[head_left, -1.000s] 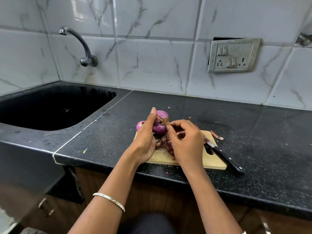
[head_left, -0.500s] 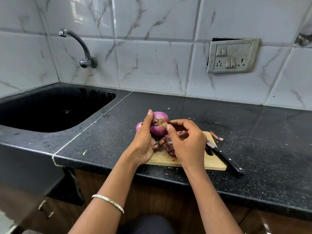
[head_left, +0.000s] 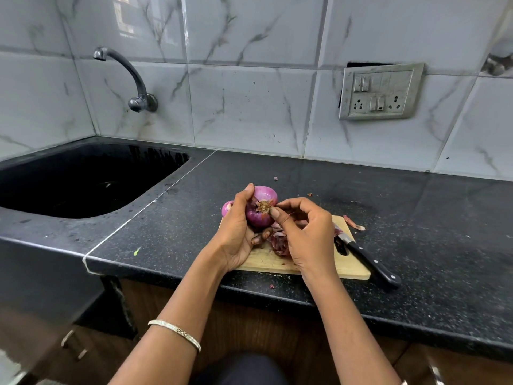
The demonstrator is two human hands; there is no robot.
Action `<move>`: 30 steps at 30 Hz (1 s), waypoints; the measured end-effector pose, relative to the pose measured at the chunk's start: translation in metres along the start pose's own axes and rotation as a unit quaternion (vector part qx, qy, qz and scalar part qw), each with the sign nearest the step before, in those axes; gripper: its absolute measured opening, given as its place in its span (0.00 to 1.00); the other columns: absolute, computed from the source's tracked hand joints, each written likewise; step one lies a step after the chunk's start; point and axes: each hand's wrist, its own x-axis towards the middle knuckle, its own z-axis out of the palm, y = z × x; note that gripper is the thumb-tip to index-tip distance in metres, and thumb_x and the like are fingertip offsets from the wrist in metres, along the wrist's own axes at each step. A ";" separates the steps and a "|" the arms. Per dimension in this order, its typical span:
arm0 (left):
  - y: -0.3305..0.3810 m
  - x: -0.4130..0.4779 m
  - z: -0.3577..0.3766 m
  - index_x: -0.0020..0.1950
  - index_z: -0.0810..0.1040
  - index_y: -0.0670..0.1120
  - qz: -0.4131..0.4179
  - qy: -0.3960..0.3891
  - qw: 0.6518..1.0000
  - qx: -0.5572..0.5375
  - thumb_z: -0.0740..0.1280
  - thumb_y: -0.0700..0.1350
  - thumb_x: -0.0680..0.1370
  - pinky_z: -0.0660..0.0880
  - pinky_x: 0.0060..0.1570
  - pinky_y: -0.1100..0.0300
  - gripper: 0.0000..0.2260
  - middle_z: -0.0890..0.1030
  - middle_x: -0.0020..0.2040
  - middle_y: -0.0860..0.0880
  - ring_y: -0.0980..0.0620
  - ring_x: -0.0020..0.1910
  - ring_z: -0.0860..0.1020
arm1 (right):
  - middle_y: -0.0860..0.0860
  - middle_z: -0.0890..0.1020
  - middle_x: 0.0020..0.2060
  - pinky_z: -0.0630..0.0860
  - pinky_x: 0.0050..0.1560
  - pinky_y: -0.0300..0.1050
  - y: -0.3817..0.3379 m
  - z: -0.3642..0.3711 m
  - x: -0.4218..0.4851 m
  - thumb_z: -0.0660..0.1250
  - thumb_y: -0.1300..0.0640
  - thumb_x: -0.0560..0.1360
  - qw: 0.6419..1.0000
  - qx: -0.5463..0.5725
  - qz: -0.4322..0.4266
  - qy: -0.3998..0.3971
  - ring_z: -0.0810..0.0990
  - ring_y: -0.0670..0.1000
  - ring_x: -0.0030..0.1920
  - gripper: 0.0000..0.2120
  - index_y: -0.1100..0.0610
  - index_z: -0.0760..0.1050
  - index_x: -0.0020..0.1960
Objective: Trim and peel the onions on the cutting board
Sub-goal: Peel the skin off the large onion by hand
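My left hand grips a purple onion above the wooden cutting board, its brown root end turned toward me. The thumb and forefinger of my right hand pinch at the root end of that onion. A second onion peeks out behind my left hand at the board's far left. Loose purple skins lie in a pile on the board between my hands. A black-handled knife rests on the board's right side, handle hanging over the near right corner.
A black sink with a wall tap lies to the left. Skin scraps lie on the black counter past the board. A switch plate is on the tiled wall.
My left hand has lifted the onion slightly and turned its root end toward me. My right thumb and forefinger have moved up to the root.
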 end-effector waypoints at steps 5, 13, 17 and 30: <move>0.000 0.000 0.000 0.56 0.81 0.41 -0.003 0.012 1.000 0.011 0.61 0.63 0.81 0.74 0.31 0.63 0.25 0.84 0.51 0.38 0.50 0.38 0.80 | 0.45 0.85 0.40 0.77 0.46 0.38 0.001 0.000 0.001 0.75 0.58 0.75 1.000 -0.010 0.012 -0.020 0.82 0.44 0.43 0.02 0.53 0.83 0.46; 0.000 -0.001 0.002 0.50 0.81 0.42 0.011 0.021 1.000 0.005 0.59 0.60 0.83 0.72 0.24 0.65 0.23 0.83 0.42 0.43 0.53 0.31 0.79 | 0.47 0.80 0.45 0.73 0.52 0.49 0.004 0.005 -0.002 0.68 0.59 0.80 0.991 -0.098 -0.046 -0.084 0.77 0.50 0.49 0.02 0.54 0.77 0.48; 0.001 0.000 0.002 0.48 0.81 0.42 0.014 0.016 1.000 -0.004 0.58 0.60 0.84 0.72 0.24 0.65 0.24 0.83 0.40 0.44 0.54 0.30 0.79 | 0.45 0.78 0.44 0.72 0.54 0.45 0.001 0.004 -0.006 0.68 0.60 0.79 0.989 -0.108 -0.069 -0.078 0.76 0.48 0.49 0.02 0.55 0.76 0.48; 0.002 -0.002 0.005 0.53 0.82 0.43 0.014 0.022 1.000 -0.001 0.60 0.58 0.83 0.82 0.36 0.59 0.21 0.87 0.49 0.40 0.48 0.42 0.86 | 0.44 0.82 0.48 0.75 0.50 0.37 -0.003 0.003 0.002 0.77 0.49 0.73 0.998 -0.050 -0.047 0.009 0.81 0.43 0.48 0.11 0.51 0.80 0.52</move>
